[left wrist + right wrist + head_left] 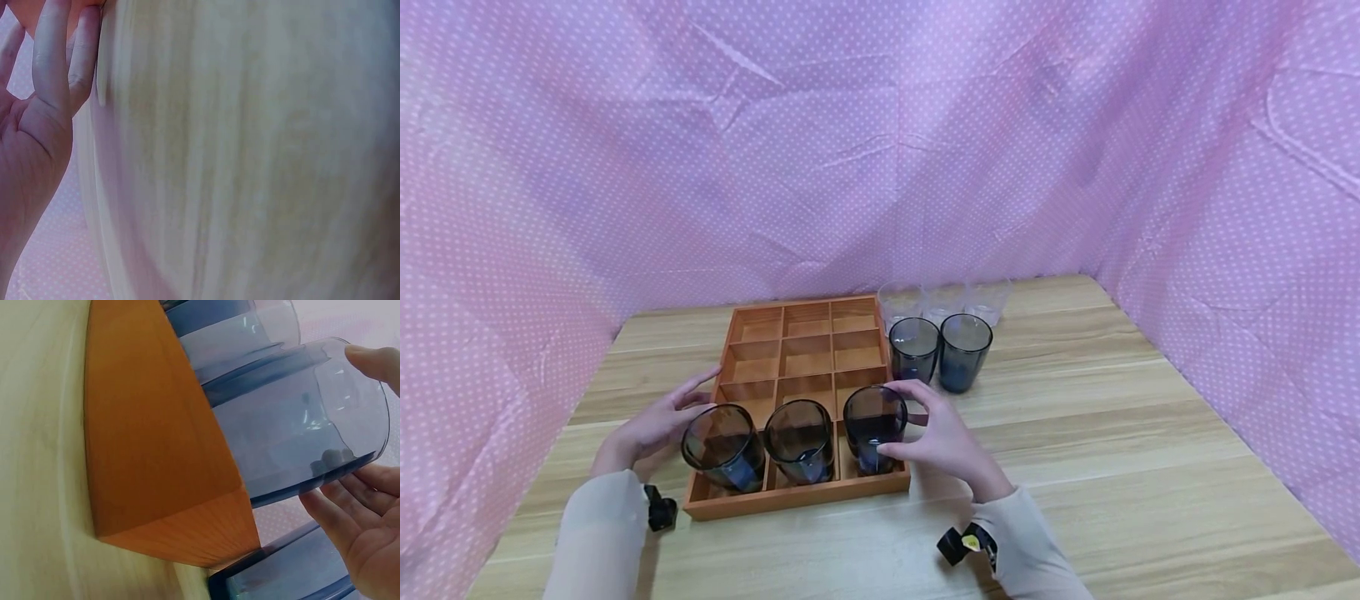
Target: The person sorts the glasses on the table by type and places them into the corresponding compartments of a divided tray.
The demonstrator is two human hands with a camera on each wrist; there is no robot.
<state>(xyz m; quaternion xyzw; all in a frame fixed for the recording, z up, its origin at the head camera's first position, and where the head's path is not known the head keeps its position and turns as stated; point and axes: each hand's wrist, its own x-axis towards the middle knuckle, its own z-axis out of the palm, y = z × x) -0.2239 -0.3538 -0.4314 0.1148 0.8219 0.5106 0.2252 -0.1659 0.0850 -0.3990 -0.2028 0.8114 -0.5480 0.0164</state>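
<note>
My right hand (946,442) holds a dark tinted drinking glass (876,421) by its side, thumb toward the front and fingers toward the back. That glass stands in the front right compartment of a wooden divided box (805,498). In the right wrist view, the thumb and fingers of the right hand (365,534) span the upper part of the glass (294,428). Two more dark glasses, a middle one (801,442) and a left one (722,446), occupy the rest of the front row. Against the box's left side, my left hand (655,423) rests with fairly straight fingers.
Right of the box stand two dark glasses, one nearer (914,350) and one further right (964,354). Behind them are three clear glasses (943,302). Wood-grain table (1120,433) surrounds the box, and pink dotted cloth (880,150) hangs behind and at both sides.
</note>
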